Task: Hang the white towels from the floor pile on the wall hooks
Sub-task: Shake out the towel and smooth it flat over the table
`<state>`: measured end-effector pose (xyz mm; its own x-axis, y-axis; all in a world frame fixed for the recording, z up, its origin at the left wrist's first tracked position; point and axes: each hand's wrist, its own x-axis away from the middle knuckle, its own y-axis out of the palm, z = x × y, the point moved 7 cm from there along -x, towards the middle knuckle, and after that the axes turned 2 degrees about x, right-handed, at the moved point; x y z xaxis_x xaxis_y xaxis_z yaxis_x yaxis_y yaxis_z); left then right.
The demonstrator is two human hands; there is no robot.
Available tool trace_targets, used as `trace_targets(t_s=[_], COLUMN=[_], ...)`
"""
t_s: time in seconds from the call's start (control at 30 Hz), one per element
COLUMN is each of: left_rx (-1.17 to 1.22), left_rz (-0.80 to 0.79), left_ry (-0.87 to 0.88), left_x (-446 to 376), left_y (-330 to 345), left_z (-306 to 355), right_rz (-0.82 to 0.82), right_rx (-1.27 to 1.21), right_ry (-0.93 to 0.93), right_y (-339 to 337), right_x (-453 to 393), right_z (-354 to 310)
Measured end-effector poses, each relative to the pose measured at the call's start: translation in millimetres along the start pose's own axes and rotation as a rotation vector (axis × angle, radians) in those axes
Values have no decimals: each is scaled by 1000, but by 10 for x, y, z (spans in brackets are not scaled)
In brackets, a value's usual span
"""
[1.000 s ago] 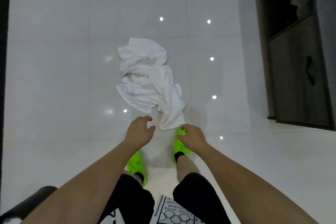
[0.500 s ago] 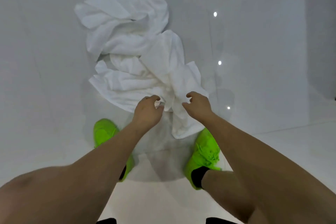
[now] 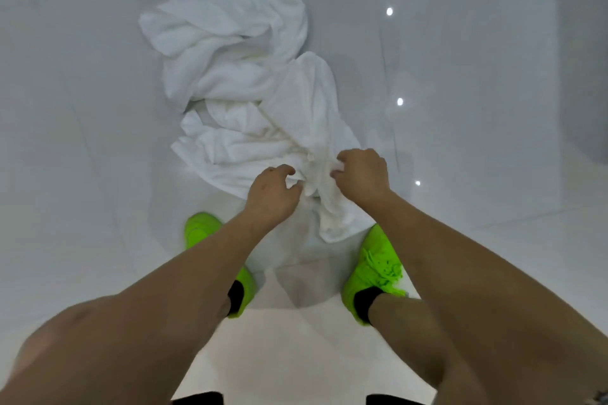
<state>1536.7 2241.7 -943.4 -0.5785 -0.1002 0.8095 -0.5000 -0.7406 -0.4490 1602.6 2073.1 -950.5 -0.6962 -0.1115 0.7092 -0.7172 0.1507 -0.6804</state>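
We bend over the white towel pile (image 3: 243, 99) at centre frame on the floor (image 3: 82, 174), left hand (image 3: 271, 196) and right hand (image 3: 362, 174) both pinching the near towel's bunched edge, likely to lift it free for the hooks, which aren't in view

The head camera looks steeply down, close over the floor (image 3: 98, 174) (one view only).

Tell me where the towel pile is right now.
In the head view the towel pile lies on the white floor, centre-left, just ahead of the green shoes; the left hand and right hand pinch its near end.
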Motion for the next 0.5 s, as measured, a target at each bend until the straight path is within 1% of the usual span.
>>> trace_targets(t_s=[0.1, 0.23, 0.3, 0.37, 0.5], left_rx=[-29, -106, -156, -181, -277], left_rz=[-5, 2, 23, 82, 243], left_ry=[70, 248, 351, 448, 671], left_x=[660, 1522, 1930, 2349, 3204], left_y=[-369, -939, -1227, -1535, -2119], left_z=[481, 1382, 1896, 2440, 3589], right_rz=[-18, 65, 137, 203, 314], right_rx=[-21, -65, -111, -209, -290], right_ry=[-4, -47, -71, -84, -130], right_y=[-531, -1602, -2228, -2859, -4112], right_x=[699, 1529, 1917, 2288, 3029], right_z=[-73, -275, -381, -404, -280])
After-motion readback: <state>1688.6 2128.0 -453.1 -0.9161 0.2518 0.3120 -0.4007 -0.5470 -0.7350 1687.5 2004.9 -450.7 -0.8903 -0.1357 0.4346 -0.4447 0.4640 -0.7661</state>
